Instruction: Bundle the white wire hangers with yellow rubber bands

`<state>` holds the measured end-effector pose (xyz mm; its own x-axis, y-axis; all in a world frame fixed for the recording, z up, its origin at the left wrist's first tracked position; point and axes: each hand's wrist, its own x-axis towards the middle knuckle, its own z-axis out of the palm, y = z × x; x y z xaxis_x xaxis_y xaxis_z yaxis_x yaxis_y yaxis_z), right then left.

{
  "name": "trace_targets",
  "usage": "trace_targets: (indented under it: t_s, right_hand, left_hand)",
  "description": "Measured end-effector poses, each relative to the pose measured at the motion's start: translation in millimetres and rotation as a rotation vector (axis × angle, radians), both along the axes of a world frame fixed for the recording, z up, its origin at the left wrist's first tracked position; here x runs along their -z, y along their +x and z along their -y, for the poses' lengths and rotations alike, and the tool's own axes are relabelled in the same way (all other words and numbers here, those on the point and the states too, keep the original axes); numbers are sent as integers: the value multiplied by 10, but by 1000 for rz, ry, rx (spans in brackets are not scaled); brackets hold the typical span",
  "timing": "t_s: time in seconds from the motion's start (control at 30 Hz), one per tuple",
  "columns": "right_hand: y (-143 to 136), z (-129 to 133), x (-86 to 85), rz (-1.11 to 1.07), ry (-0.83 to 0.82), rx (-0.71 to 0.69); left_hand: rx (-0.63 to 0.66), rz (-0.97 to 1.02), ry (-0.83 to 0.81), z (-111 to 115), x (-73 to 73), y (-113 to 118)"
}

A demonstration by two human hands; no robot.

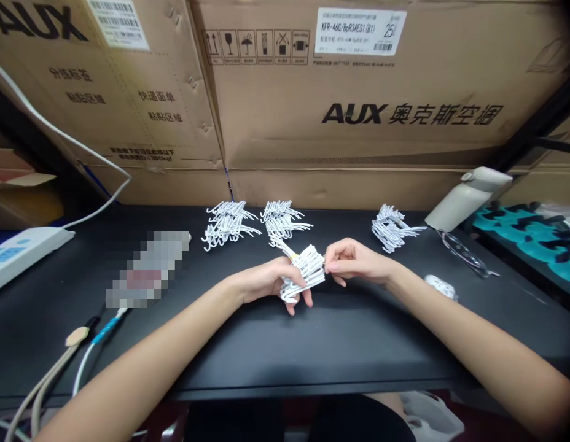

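My left hand (278, 279) is closed around a bundle of white hooks (310, 270), thumb on top and fingers beneath. A bit of yellow, perhaps a band, shows at the bundle's upper left. At the bundle's right end, the fingertips of my right hand (352, 261) are pinched together; whatever lies between them is too small to make out. Behind my hands stand more piles of the same white hooks: one pile (230, 224) at the left, another pile (285, 220) just behind the bundle, and a third pile (392, 228) to the right.
Large cardboard boxes (276, 135) wall off the back of the black table (266, 356). At right are a pale bottle (467, 199), glasses (464, 253), a small white case (440, 286) and teal items (524, 233). Leftward lie a pixelated object (149, 270) with a cable and a power strip (27, 255).
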<state>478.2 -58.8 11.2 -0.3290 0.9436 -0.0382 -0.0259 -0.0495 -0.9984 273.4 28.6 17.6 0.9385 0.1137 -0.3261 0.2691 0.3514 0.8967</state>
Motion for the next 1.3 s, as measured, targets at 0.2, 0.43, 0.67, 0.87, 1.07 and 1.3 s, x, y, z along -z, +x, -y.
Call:
trace_targets:
  t_s: [0.2,0.43,0.67,0.87,1.07,1.3]
  right_hand:
    - [-21,10,-15,-25,36,56]
    - [-132,11,68,-178,25,90]
    - [-375,56,127,-151,7,171]
    - [-318,-3,157,-116,92,403]
    - [-399,54,178,-162,51,263]
    - [-608,109,266,-128,92,517]
  left_hand:
    - [163,31,-144,-83,107,9]
    - [319,-107,-146,-23,-39,-52]
    - [489,-144,-126,110,-141,-90]
    - [262,14,-58,130,-98,-70]
    - [-145,97,284,170,-41,30]
    - [-223,124,617,303,64,106]
